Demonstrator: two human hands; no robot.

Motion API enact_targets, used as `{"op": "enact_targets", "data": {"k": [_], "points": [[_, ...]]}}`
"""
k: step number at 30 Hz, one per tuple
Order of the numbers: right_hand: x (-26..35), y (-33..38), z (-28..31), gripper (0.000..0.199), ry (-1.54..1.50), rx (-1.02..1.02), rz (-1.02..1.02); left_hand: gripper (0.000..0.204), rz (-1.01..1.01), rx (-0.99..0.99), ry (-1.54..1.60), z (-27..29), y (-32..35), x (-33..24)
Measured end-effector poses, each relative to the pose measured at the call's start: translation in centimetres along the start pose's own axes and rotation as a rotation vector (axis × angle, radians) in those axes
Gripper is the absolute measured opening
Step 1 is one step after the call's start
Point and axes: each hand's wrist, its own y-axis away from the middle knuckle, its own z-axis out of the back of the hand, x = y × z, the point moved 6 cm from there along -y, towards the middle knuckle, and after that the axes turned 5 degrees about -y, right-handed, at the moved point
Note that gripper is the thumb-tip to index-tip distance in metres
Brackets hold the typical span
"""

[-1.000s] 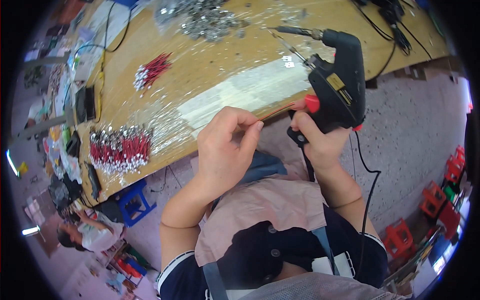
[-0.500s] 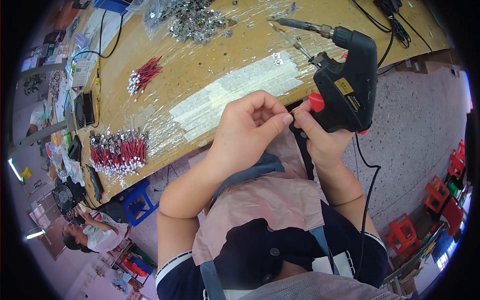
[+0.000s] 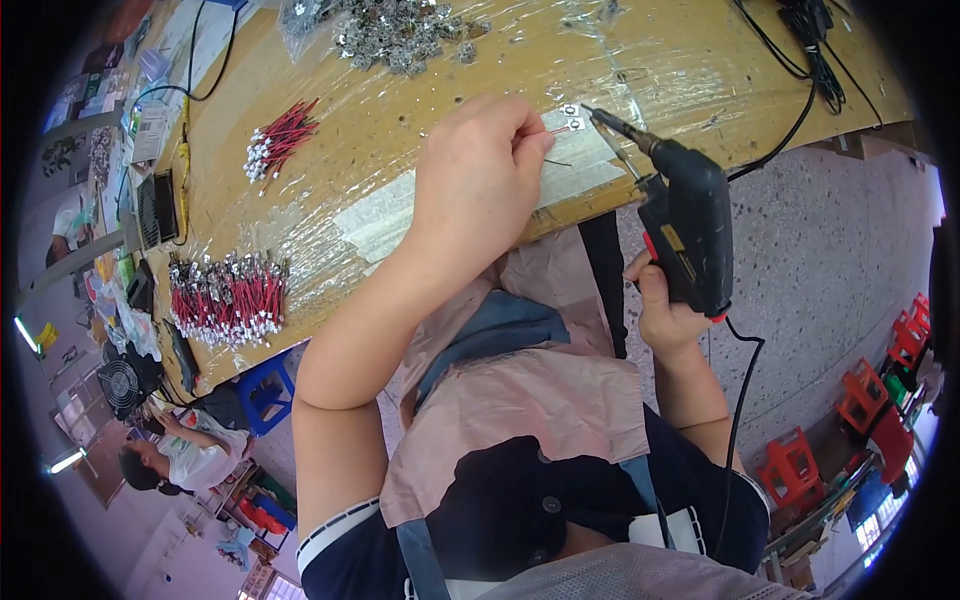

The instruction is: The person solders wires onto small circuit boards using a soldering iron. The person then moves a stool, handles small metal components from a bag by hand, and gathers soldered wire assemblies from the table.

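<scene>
- Head view, upper centre of the frame: the left hand (image 3: 480,170) reaches over the table, thumb and forefinger pinched together on a thin red wire (image 3: 562,130), whose free end points at the small white pieces (image 3: 576,125) lying at the far end of the pale tape strip (image 3: 375,217).
- Right of centre: the right hand (image 3: 668,318) is wrapped round the handle of a black soldering gun (image 3: 690,225), its tip angled up and left toward those same pieces. Whether the tip touches wire or piece, I cannot tell.
- Step in hand, as I judge it: bringing wire end and hot tip together at one white piece, for soldering.
- The next move seems to call for a steady left pinch, the wire end flat on its spot, and fingertips clear of the tip.
- Left of the frame: a small bunch of red wires (image 3: 283,140) lies above a larger row of red wires (image 3: 230,300); a heap of metal parts (image 3: 395,35) sits at the top.
</scene>
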Motion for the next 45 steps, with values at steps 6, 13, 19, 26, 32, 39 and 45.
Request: {"op": "enact_targets", "data": {"k": [6, 13, 19, 26, 32, 39, 45], "points": [[-0.9, 0.8, 0.8, 0.014, 0.199, 0.035, 0.015, 0.011, -0.013, 0.008, -0.042, 0.0, -0.2, -0.1], [-1.4, 0.9, 0.6, 0.016, 0.143, -0.006, -0.053, 0.011, -0.017, 0.010, -0.047, -0.1, -0.2, -0.1], [-1.5, 1.0, 0.7, 0.017, 0.171, 0.009, -0.070, 0.011, -0.024, -0.004, -0.047, -0.1, -0.2, -0.1], [-1.5, 1.0, 0.8, 0.019, 0.197, 0.026, -0.026, 0.010, -0.025, 0.000, -0.049, -0.1, -0.1, -0.1], [-0.1, 0.7, 0.3, 0.025, 0.004, 0.004, -0.015, 0.010, -0.025, -0.004, -0.041, -0.3, -0.2, -0.2], [0.4, 0.6, 0.2, 0.029, 0.008, 0.009, 0.021, 0.011, -0.015, -0.006, -0.058, -0.2, -0.2, -0.4], [1.1, 0.6, 0.2, 0.015, -0.118, -0.053, 0.010, 0.012, 0.004, -0.019, -0.124, -0.1, 0.1, 0.0]]}}
